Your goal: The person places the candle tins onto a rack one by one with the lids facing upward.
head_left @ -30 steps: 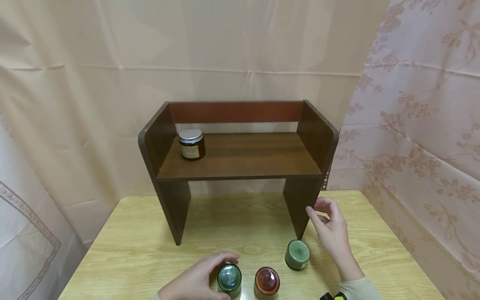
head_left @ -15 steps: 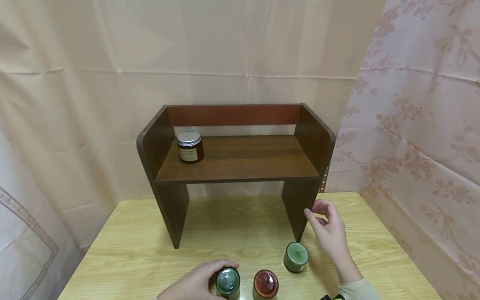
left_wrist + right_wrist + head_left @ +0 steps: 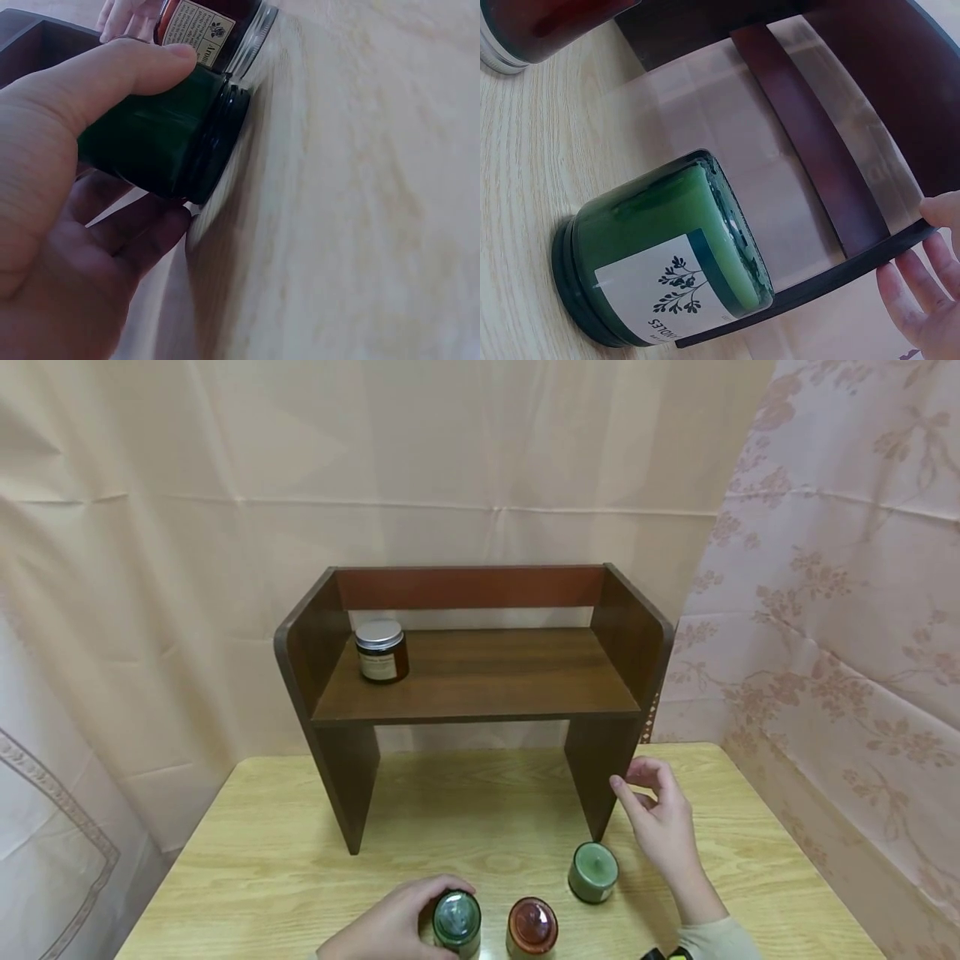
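My left hand curls its thumb and fingers round a green glass jar on the table; in the left wrist view the dark threaded rim of this jar faces the tabletop. Beside it stands a red-brown glass jar, its silver lid against the wood. Further right, a green candle shows its wax top, and its white label bears a leafy sprig. With thumb and fingers on either side, my right hand pinches the front edge of the dark wooden shelf's right side panel.
On the left of the shelf board sits a brown jar with a silver lid. The shelf stands towards the back of the light wooden table. Curtains hang behind and at the sides.
The head view shifts slightly up and down. Both hands keep their holds, and the jars and shelf stay where they were.
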`<state>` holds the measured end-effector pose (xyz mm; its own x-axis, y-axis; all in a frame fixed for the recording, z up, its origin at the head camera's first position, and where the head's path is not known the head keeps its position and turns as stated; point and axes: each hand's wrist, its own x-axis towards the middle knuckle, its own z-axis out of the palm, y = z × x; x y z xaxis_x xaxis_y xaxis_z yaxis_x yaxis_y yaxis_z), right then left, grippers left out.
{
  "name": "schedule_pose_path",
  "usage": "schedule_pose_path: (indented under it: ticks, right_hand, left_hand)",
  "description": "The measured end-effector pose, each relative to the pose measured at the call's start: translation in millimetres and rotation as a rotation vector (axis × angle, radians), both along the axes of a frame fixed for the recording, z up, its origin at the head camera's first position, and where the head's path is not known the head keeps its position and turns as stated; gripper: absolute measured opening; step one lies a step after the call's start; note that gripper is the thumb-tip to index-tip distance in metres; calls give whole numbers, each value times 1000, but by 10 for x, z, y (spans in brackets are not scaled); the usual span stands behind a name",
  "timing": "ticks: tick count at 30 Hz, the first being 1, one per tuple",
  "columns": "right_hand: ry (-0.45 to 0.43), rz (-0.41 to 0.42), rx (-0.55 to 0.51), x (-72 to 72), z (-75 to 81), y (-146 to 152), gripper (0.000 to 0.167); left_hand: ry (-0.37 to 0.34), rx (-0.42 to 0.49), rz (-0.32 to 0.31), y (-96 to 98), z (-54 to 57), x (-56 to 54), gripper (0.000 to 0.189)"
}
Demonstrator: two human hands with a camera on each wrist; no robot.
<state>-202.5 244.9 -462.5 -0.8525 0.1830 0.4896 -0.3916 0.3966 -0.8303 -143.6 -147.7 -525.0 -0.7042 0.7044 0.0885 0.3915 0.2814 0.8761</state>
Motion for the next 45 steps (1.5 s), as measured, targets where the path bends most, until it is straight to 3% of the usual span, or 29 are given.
schedule_pose_path:
  ticks: [8, 14, 27, 35, 45]
  right_hand:
    - [-1, 2, -5, -8, 40, -8, 31]
    - [-1, -4, -2, -13, 54, -6, 31]
    - [-12, -19, 7, -17, 28, 12, 32]
    - [-12, -14, 20, 2, 27, 5, 32]
    - [-22, -6, 3, 15, 43, -4, 30]
  left_hand:
    - [80, -25, 71, 27, -8, -10, 64]
    - [141, -32, 85, 31, -35, -25, 68]
    - [116, 8, 78, 45, -57, -22, 62]
    - [28, 23, 79, 14, 3, -3, 62]
    - [103, -11, 125, 2, 118, 21, 65]
